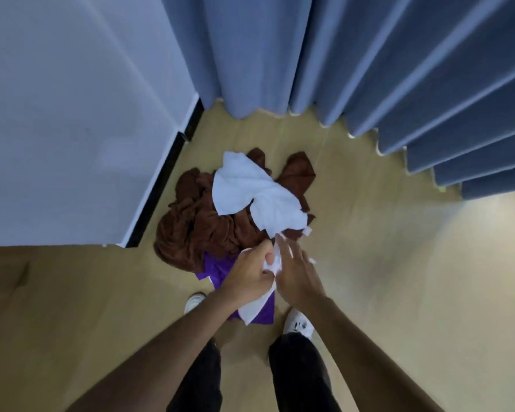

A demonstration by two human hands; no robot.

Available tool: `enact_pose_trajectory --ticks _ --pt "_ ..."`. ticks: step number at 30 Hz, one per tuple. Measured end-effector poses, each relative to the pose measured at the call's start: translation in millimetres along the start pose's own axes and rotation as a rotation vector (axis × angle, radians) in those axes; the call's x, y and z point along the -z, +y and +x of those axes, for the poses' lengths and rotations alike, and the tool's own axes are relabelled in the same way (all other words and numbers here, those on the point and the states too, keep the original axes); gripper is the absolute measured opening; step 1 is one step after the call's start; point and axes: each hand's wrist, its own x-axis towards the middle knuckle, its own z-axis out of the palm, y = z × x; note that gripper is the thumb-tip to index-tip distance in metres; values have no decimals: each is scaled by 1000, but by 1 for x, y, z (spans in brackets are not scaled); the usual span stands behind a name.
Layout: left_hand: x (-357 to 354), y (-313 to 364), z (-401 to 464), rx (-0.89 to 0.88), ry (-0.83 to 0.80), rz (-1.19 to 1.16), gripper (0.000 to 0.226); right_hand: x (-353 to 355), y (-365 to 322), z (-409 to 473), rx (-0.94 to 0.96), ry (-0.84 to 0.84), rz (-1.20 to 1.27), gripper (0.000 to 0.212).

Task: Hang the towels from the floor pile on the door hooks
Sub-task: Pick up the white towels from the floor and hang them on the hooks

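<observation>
A pile of towels lies on the wooden floor near the wall corner. A white towel (250, 194) sprawls on top of a crumpled brown towel (197, 230), and a purple towel (217, 272) shows at the near edge. My left hand (252, 275) grips a bunched corner of the white towel just above the pile's near side. My right hand (295, 275) is beside it, fingers stretched out and touching the same white cloth. A strip of white cloth hangs down below my left hand. No door hooks are in view.
A white wall (72, 114) with a black skirting board stands left of the pile. Blue curtains (369, 69) hang along the back and right. My two feet in white shoes (298, 322) stand just behind the pile on the floor (399, 278).
</observation>
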Motion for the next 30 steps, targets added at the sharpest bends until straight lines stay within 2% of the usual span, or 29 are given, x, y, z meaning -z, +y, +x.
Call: enact_pose_trajectory --ticks 2,5,6,10,15,20,22,24,27,28,30 --pt "47 41 -27 -22 -7 29 28 47 -28 -17 90 57 14 69" --pt "111 101 -68 -9 74 26 28 107 -76 -42 233 39 18 26" --pt "130 120 -83 3 120 6 29 122 -92 -52 257 14 25 22" --pt "184 187 -150 26 329 -97 41 161 -147 -84 289 -112 69 23" --pt "245 244 -254 31 551 -111 39 194 -221 -128 539 -144 32 24" --pt "300 255 -362 61 817 -123 29 199 -293 -170 752 -169 -114 14" --pt "315 246 -405 120 928 -6 24 197 -324 -188 806 -129 -219 16" --pt "325 230 -447 311 1011 250 14 192 -355 -207 850 -67 -242 23" --pt "326 200 -497 685 971 547 29 180 -406 -243 959 -32 -176 14" --pt "323 190 -508 723 927 576 32 174 -425 -259 1016 -36 -164 13" --pt "316 172 -521 639 844 534 38 161 -461 -292 1158 -62 -116 13"
